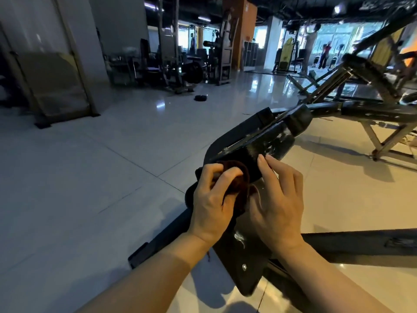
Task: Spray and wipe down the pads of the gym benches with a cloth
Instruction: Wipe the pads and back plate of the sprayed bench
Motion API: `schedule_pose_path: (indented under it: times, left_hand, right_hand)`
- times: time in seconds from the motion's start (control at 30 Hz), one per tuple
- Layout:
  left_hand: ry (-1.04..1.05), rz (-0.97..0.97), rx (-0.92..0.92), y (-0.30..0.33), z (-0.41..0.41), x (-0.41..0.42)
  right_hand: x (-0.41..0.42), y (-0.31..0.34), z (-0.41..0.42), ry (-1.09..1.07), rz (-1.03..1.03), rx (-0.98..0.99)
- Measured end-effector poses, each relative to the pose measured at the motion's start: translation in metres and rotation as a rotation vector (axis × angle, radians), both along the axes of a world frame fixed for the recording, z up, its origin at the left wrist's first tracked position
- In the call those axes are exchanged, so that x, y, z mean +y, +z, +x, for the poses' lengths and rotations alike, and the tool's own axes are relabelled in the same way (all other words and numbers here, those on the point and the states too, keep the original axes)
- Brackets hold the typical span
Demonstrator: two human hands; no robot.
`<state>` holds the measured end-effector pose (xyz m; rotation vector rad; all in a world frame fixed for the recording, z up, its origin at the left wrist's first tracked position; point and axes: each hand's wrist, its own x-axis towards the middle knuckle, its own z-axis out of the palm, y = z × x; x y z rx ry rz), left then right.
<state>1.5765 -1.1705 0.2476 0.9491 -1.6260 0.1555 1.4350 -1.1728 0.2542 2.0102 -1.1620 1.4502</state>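
A: Where is the cloth?

B: Low in the centre of the frame. The left hand (pixel 213 199) has its fingers curled round a dark brown cloth (pixel 239 177), bunched up and pressed against the black bench pad (pixel 266 145).

A: And the other hand?

B: The right hand (pixel 277 199) lies just beside the cloth with its fingers straight, the fingertips (pixel 262 161) touching the pad. It grips nothing.

A: How does the pad look?

B: Black and worn, with pale scuffed streaks toward its upper right end. It runs up and to the right from the hands. Below them is the bench's black frame plate (pixel 243 267), with a bolt showing.

A: Any brand or writing to read?

B: None that I can make out; the pad and frame are dark, and the far signs are blurred.

A: What else is around?

B: A glossy tiled floor (pixel 90 177), another bench (pixel 372 114) at the right edge, weight machines (pixel 171 64) in the upper centre, a small dark disc (pixel 200 98) on the floor, and bright windows (pixel 338 35) at the upper right.
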Motion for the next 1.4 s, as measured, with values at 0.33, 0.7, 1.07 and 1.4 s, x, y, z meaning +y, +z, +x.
schedule_pose_path:
  times: [0.33,0.7,1.07,1.4]
  left_hand:
    - [0.107,0.107,0.197,-0.019,-0.005,0.006]
    - [0.145,0.208,0.36,-0.016,-0.012,0.008]
    - [0.142,0.256,0.26,-0.019,-0.002,0.008]
    - [0.092,0.292,0.266,-0.013,-0.002,0.013]
  right_hand:
    - [0.009,-0.003,-0.012,0.07,0.125,0.065]
    - [0.004,-0.006,-0.014,0.098,0.09,0.07]
    - [0.0,-0.008,-0.001,0.075,0.026,-0.023]
    - [0.0,-0.006,-0.001,0.075,0.041,-0.036]
